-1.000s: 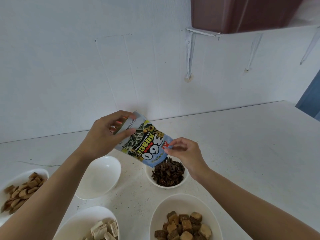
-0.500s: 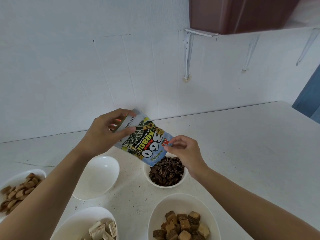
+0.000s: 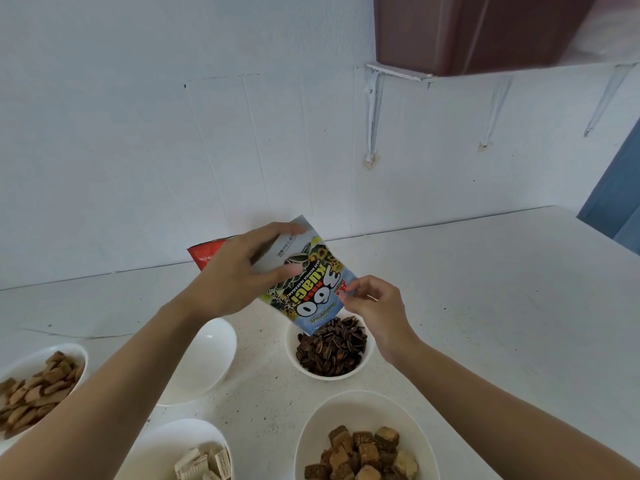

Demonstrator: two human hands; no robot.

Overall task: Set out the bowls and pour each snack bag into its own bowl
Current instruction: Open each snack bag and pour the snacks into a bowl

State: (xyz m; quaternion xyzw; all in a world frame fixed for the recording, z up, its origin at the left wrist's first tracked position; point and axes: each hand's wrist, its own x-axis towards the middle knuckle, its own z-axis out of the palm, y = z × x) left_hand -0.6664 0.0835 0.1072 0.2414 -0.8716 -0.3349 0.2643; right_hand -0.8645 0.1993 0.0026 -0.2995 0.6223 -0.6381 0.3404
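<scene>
My left hand [image 3: 239,271] grips the upper end of a light blue sunflower seed bag [image 3: 308,282], held upside down and tilted. My right hand [image 3: 377,308] pinches the bag's lower right edge near its mouth. The mouth hangs just above a small white bowl [image 3: 294,358] filled with dark striped sunflower seeds [image 3: 332,351]. An empty white bowl [image 3: 204,362] sits to its left, partly behind my left forearm.
A bowl of brown cracker pieces [image 3: 34,386] stands at far left. A bowl of pale wafers [image 3: 204,462] and a bowl of brown cubes [image 3: 363,448] sit near the front. A red snack bag [image 3: 204,254] lies behind my left hand by the wall. A cabinet [image 3: 478,29] hangs overhead.
The bag has been raised slightly and turned steeper over the seed bowl. The red bag has come into sight behind my left hand.
</scene>
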